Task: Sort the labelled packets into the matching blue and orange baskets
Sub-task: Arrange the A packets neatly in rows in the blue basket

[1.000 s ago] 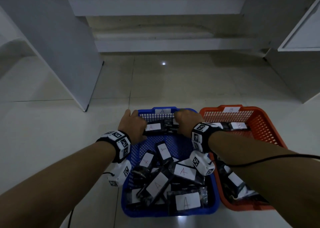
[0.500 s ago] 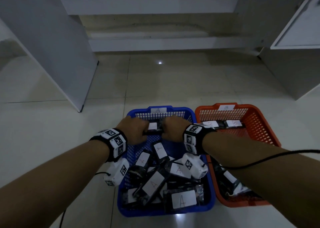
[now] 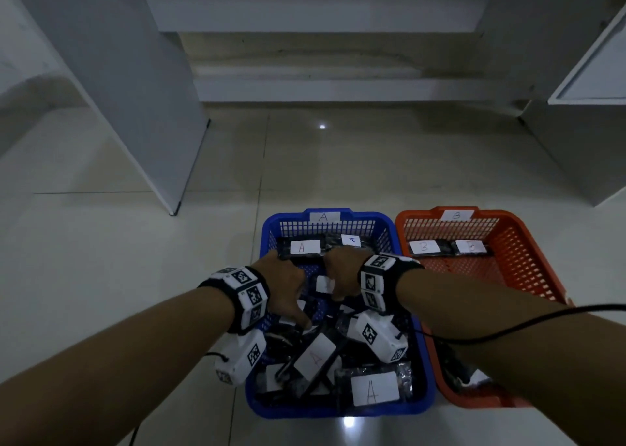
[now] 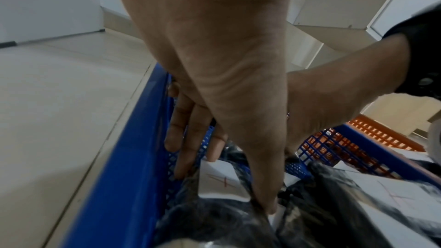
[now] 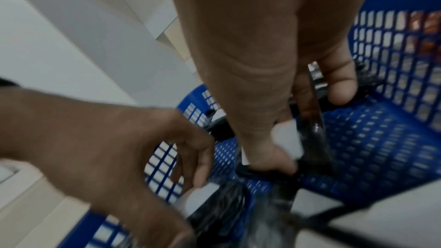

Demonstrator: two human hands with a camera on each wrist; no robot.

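The blue basket (image 3: pixel 325 228) tagged A holds several black packets with white A labels. Two of them (image 3: pixel 305 247) stand against its far wall. To its right, the orange basket (image 3: pixel 528 269) tagged B has two B packets (image 3: pixel 423 247) at its far wall and more near me. Both hands are inside the blue basket. My left hand (image 3: pixel 299 320) reaches down by the left wall, its fingers behind and thumb in front of an A packet (image 4: pixel 222 180). My right hand (image 3: pixel 333 288) pinches a black packet (image 5: pixel 310 135) by its white label.
Both baskets sit side by side on a pale tiled floor (image 3: pixel 135 259). A white panel (image 3: pixel 135 106) stands at the left, a white cabinet (image 3: pixel 582 123) at the right, and a low step (image 3: pixel 338 86) runs along the back. A black cable (image 3: pixel 508 330) crosses my right forearm.
Both hands have drawn back from the blue basket's far wall, leaving two A packets standing there. They now reach into the loose pile nearer me.
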